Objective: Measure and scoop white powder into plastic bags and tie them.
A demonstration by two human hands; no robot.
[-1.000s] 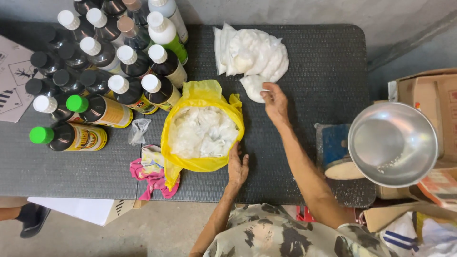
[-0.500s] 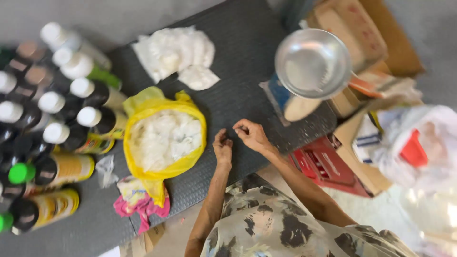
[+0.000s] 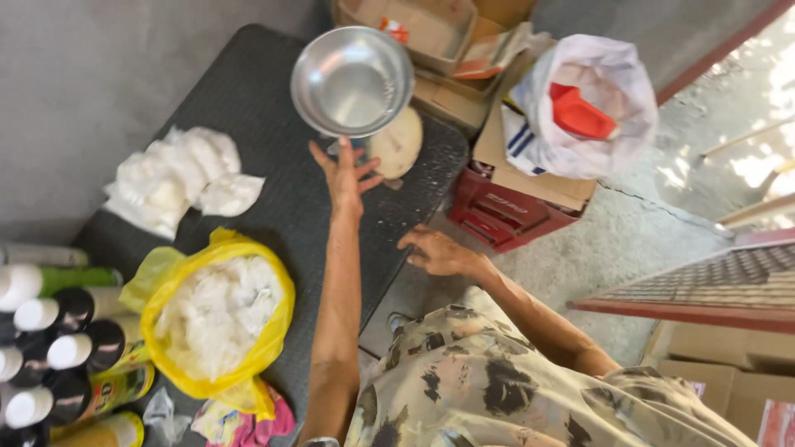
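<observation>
my left hand (image 3: 344, 174) has stretched out from the yellow bag (image 3: 217, 319) toward the steel bowl (image 3: 352, 80), fingers spread and empty, right hand (image 3: 435, 251) empty too; a clumsy nudge could tip it.

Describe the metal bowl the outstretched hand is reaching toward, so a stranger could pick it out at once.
Start at the dark table and go to its far end, next to the cardboard boxes. There the left hand stretches, fingers spread, toward a round metal bowl. It is the only shiny, silver, empty vessel; its neighbours are white bags and a yellow bag.
</observation>
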